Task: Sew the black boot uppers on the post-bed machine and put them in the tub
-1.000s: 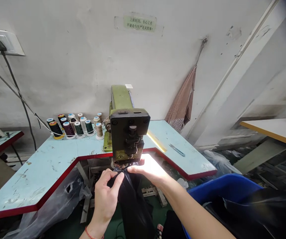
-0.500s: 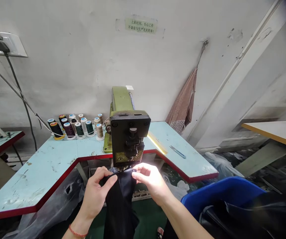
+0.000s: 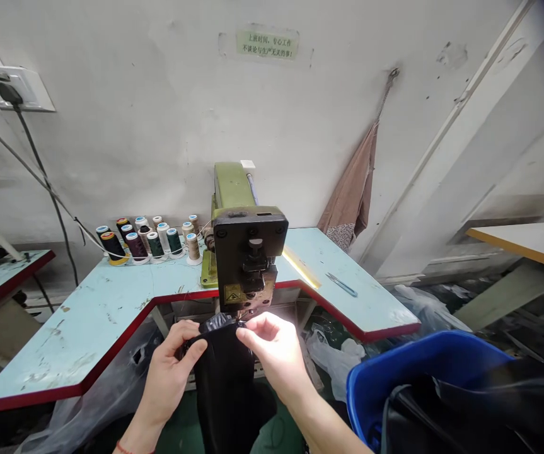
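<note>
Item: smooth black piece of sheet material (image 3: 224, 378), hung below the needle end of a green-and-black metal sewing machine (image 3: 243, 243). Left hand (image 3: 170, 359): thumb and fingers closed on its upper edge, left side. Right hand (image 3: 274, 350): thumb and forefinger pinched on that edge, right side. Handling, as judged: edge best level and lightly taut, fingertips clear of the needle, hanging length free. Surface: pale-blue tabletop with red edging (image 3: 125, 290), scuffed; cone-shaped thread spools (image 3: 158, 239) far left, blue-handled metal snips (image 3: 342, 285) right. Room: grey-white wall (image 3: 158, 126); blue plastic tub (image 3: 413, 359), near right.
</note>
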Tool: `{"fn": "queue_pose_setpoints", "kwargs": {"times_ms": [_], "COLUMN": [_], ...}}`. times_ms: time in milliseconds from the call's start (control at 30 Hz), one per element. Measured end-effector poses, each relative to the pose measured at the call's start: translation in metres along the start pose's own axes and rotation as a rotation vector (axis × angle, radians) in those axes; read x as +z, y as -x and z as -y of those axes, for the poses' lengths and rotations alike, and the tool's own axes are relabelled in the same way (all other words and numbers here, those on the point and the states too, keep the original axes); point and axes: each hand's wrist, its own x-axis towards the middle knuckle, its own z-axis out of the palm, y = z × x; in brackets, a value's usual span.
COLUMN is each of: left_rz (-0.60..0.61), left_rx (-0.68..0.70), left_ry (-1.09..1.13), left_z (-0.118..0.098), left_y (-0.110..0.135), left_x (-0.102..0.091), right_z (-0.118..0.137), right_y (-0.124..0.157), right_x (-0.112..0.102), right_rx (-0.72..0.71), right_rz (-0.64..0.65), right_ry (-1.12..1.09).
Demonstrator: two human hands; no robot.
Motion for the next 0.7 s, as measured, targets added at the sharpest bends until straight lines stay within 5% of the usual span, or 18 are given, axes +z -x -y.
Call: {"fn": "queue_pose_setpoints", "kwargs": {"times_ms": [267, 433, 700], "left_rz": [0.011, 0.038, 0.059], "left_rx": [0.066, 0.109, -0.041], "left_ry": [-0.124, -0.26, -0.236], "left_z": [0.015, -0.01, -0.044], "left_y": [0.03, 0.027, -0.009], "left_x": [-0.016, -0.002, 0.026], "right_z": [-0.031, -0.035, -0.015], "right_y": [0.02, 0.017, 0.008], "right_x": [0.0, -0.002, 0.004], "right_rx": [-0.205, -0.21, -0.123], "right_rz": [0.13, 0.062, -0.076], "right_ry": [0.11, 0.114, -0.033]}}
